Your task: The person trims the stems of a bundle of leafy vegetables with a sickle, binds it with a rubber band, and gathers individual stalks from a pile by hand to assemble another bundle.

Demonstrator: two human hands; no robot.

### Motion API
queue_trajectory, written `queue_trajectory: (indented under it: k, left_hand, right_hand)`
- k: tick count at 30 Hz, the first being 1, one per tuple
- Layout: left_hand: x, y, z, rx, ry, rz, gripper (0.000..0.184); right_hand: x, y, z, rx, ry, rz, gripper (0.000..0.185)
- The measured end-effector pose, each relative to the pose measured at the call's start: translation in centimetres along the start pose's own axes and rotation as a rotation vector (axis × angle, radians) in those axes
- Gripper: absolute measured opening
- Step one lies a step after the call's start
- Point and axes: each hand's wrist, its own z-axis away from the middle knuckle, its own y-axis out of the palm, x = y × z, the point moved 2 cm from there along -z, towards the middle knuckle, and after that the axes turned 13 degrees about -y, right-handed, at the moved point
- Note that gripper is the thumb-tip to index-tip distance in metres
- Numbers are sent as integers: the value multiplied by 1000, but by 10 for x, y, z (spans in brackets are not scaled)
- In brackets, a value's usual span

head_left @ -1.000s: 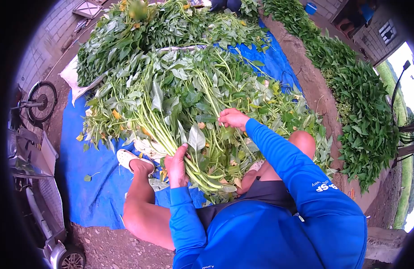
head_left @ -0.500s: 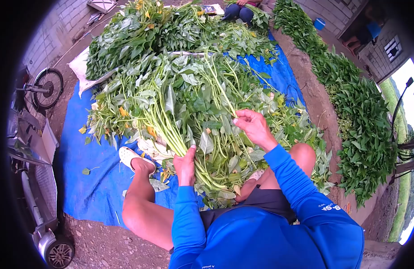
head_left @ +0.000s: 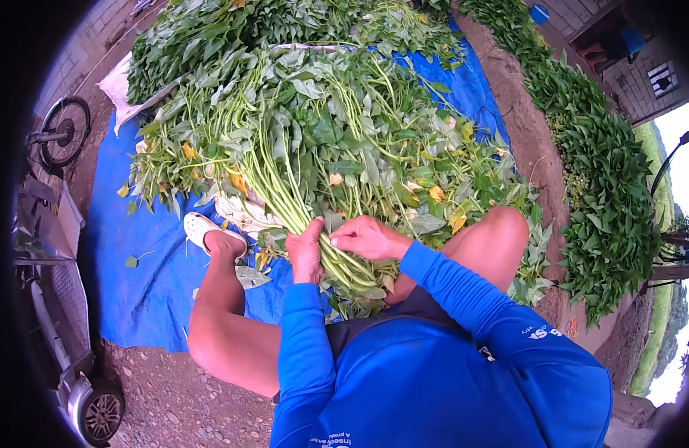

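Observation:
A bundle of long, pale green water spinach stems (head_left: 273, 187) slants across my lap, leafy tops pointing away and cut ends toward me. My left hand (head_left: 306, 252) is closed around the stems near their lower ends. Right beside it, my right hand (head_left: 370, 239) has thumb and fingers pinched together against the stems; its fingertips partly hide what they grip. Beyond and to the right spreads a loose heap of water spinach (head_left: 374, 142) with some yellow leaves.
A blue tarp (head_left: 154, 276) lies under the greens. Stacked greens (head_left: 202, 56) stand at the back, and a long row of them (head_left: 602, 201) runs along the right. A wheel (head_left: 64, 134) and metal vehicle parts (head_left: 64, 299) are at the left. Another person (head_left: 634, 37) is at the far right.
My right hand has come down and left, from out over the heap to the bundle beside my left hand. My left hand keeps its hold. The view has tilted slightly downward.

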Motion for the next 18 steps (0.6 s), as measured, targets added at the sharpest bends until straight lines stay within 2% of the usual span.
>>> queue_trajectory:
  k: [2,4,6,9,12,16,17,18]
  left_hand:
    - [-17,1,10,-57,69,-55,26]
    - [-31,-3,12,-70,110,-81,23]
    - [-38,-10,3,-75,180,-104,21]
    - [-44,-6,9,-71,136,-58,21]
    - [-51,7,18,-83,106,-70,23]
    - [-47,13,13,-42,85,-96,24]
    - [-47,15,13,-29,76,-86,24]
    - [-49,19,14,-29,78,-77,25]
  right_hand:
    - [-44,-37,-24,-471,129,-51,27]
    - [-120,-80,-49,-794,144,246,26]
    - [-139,-104,-59,-796,244,258,23]
    - [-151,-108,-85,-366,476,641,27]
    - [-153,-98,-85,-743,441,406,32]
    - [-156,-107,-87,-620,389,480,45]
    - [-154,-113,-86,-491,435,489,53]
    - [-147,-118,-83,-541,425,477,54]
